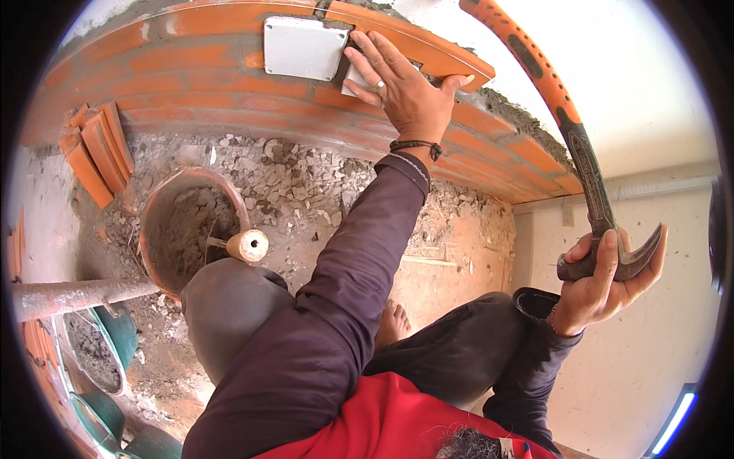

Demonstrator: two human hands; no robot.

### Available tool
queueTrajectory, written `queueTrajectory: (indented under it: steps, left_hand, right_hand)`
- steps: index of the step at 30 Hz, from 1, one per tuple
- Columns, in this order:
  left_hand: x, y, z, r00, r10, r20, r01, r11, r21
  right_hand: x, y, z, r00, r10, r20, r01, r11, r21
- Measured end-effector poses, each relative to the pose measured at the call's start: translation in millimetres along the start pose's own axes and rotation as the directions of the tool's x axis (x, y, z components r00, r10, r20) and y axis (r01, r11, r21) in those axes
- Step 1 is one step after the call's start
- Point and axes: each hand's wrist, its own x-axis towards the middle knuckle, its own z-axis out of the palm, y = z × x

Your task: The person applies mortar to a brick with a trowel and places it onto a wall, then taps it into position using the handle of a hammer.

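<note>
My left hand (419, 98) lies on the brick wall with its fingers spread. Its palm and thumb rest against an orange brick (409, 34) in the top course, and its fingertips reach over a small white box (353, 83), partly hidden beneath them. Just left of the fingers, a larger white box with a flat cover (304, 50) is set into the bricks. My right hand (600, 287) is closed round the head of a claw hammer (585, 164). The hammer's orange and black handle points up and away, beside the wall's right end.
A mortar bucket (147, 229) stands by my left knee, with a wooden tool handle (248, 245) jutting over its rim. Loose bricks (99, 153) lean at the wall's left. Rubble (283, 183) covers the floor. A pole (84, 297) and green tubs (116, 336) are at left.
</note>
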Motion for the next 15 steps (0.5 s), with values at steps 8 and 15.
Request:
queueTrajectory:
  steps: [8, 15]
  left_hand:
    - [1, 4, -2, 0.999, -0.035, 0.009, 0.035, 0.999, 0.021]
    - [3, 8, -4, 0.998, -0.063, 0.019, 0.062, 0.998, 0.028]
  right_hand:
    - [5, -15, 3, 0.997, 0.059, -0.045, -0.062, 0.996, -0.060]
    - [2, -13, 2, 0.993, 0.086, 0.076, -0.078, 0.992, -0.101]
